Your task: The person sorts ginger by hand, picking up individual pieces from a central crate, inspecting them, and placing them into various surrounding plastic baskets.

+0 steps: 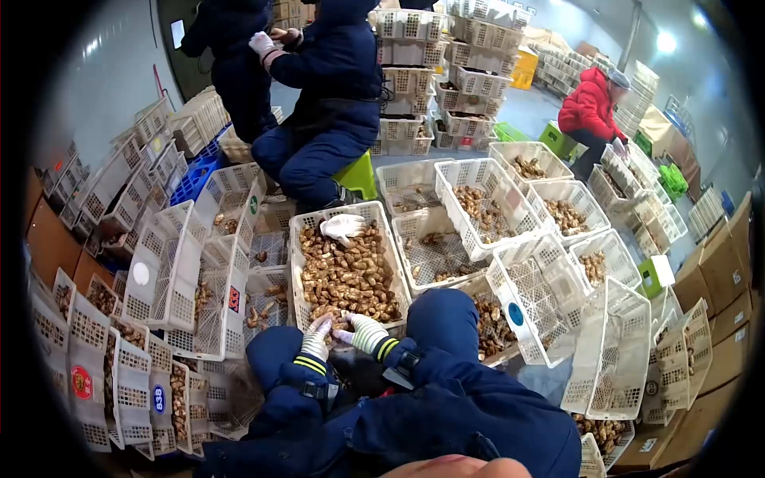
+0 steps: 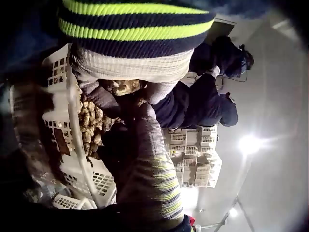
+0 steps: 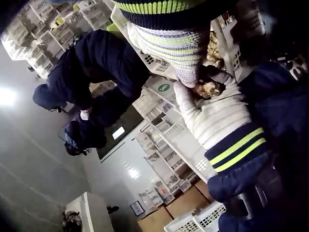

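Both hands wear pale knitted gloves and meet over the near end of a white crate [image 1: 404, 275] heaped with brown, knobbly, tuber-like pieces [image 1: 347, 263]. My left hand [image 1: 316, 338] holds one such knobbly brown piece [image 3: 208, 90] between thumb and fingers. From the other side my right hand [image 1: 366, 331] grips the same piece, its fingertips close against the left ones. In the left wrist view, the piece's mottled surface [image 2: 123, 87] shows between the left thumb and fingers. A loose white glove [image 1: 343, 228] lies on the heap at the crate's far end.
Many white crates surround me, including a tilted crate [image 1: 535, 299] at right and long crates [image 1: 163, 267] at left. Tall crate stacks [image 1: 406, 80] stand behind. Two people in dark clothing [image 1: 327, 103] are ahead; another in a red jacket [image 1: 591, 107] bends over crates at right.
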### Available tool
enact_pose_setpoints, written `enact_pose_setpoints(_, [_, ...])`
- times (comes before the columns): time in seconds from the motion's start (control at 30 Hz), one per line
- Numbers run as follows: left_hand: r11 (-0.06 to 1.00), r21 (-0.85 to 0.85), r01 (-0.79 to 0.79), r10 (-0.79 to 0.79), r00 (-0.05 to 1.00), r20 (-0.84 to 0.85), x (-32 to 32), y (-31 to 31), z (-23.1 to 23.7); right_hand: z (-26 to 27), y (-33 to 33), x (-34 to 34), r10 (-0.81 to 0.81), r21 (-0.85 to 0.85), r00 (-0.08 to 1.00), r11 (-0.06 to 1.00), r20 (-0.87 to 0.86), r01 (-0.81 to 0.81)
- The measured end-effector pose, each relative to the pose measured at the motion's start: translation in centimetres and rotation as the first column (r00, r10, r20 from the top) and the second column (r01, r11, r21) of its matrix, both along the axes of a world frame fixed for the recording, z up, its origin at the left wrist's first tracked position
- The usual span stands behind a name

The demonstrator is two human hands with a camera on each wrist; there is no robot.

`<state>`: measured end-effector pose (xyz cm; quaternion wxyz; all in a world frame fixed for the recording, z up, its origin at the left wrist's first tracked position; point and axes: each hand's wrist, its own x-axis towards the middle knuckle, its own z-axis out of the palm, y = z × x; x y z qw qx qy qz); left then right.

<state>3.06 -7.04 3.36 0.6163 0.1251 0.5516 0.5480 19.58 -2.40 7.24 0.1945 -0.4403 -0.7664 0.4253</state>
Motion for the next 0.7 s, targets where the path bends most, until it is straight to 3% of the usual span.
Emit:
enact_pose_setpoints(0.3, [0.996, 0.025, 0.090, -0.087, 0.993, -0.073, -0.5, 0.1, -1.9, -1.3, 0.0, 0.1, 0.070, 0.015, 0.993, 0.997, 0.098, -0.071])
enact_pose_setpoints(0.33, [0.994, 0.030, 0.104, -0.101, 0.991, -0.089, -0.4, 0.0, -1.5, -0.5, 0.1, 0.2, 0.107, -0.051, 0.986, 0.994, 0.129, -0.102])
enact_pose_setpoints(0.43, [0.992, 0.018, 0.125, -0.122, 0.985, -0.125, 0.2, -0.1, -0.4, -1.6, -0.1, 0.1, 0.115, -0.242, 0.993, 0.964, -0.005, -0.113])
enact_pose_setpoints(0.53, [0.982, 0.054, 0.180, -0.172, 0.976, -0.135, 0.0, -0.1, -0.6, -3.2, 0.1, -0.1, 0.110, -0.247, 0.993, 0.962, -0.047, -0.118])
enact_pose_setpoints(0.57, [0.987, 0.069, 0.148, -0.138, 0.982, -0.132, 0.2, -0.1, -0.7, -4.1, 0.2, -0.3, 0.091, -0.337, 0.988, 0.933, -0.122, -0.127])
enact_pose_setpoints(0.67, [0.989, 0.027, 0.143, -0.139, 0.982, -0.126, 0.1, -0.1, -1.0, -2.2, 0.2, 0.2, 0.158, -0.267, 0.987, 0.953, 0.031, -0.144])
enact_pose_setpoints(0.7, [0.990, 0.021, 0.136, -0.132, 0.983, -0.131, 0.2, -0.1, -1.0, -1.6, 0.1, 0.4, 0.176, -0.114, 0.978, 0.980, 0.110, -0.163])
